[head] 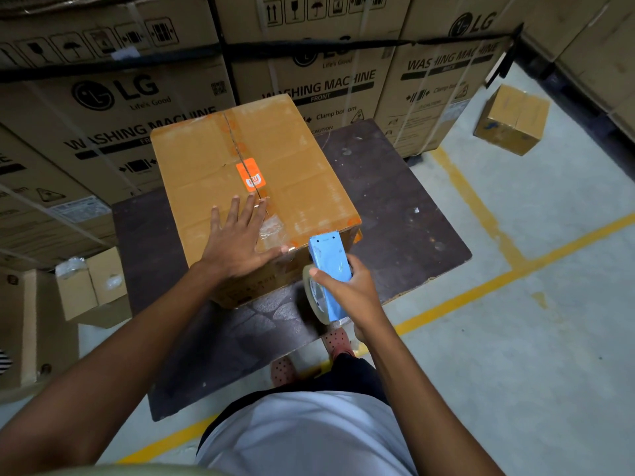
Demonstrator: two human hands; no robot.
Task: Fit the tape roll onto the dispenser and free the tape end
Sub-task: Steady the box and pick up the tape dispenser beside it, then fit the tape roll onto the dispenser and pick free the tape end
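My right hand (354,290) grips a blue tape dispenser (330,266), held upright at the near right corner of a brown cardboard box (247,173). A roll of clear tape (313,293) sits on the dispenser's left side, under my thumb. The dispenser's toothed front end points at the box's corner. My left hand (240,238) lies flat, fingers spread, on the box top near its front edge. Crumpled old clear tape (273,228) sticks to the box beside my left fingers. I cannot tell where the roll's tape end is.
The box stands on a dark wooden board (395,201). Large washing-machine cartons (113,108) wall the back and left. A small box (512,120) lies on the floor at the right, more small boxes (91,286) at the left. Yellow floor lines (481,290) run right. My feet (338,340) are below the dispenser.
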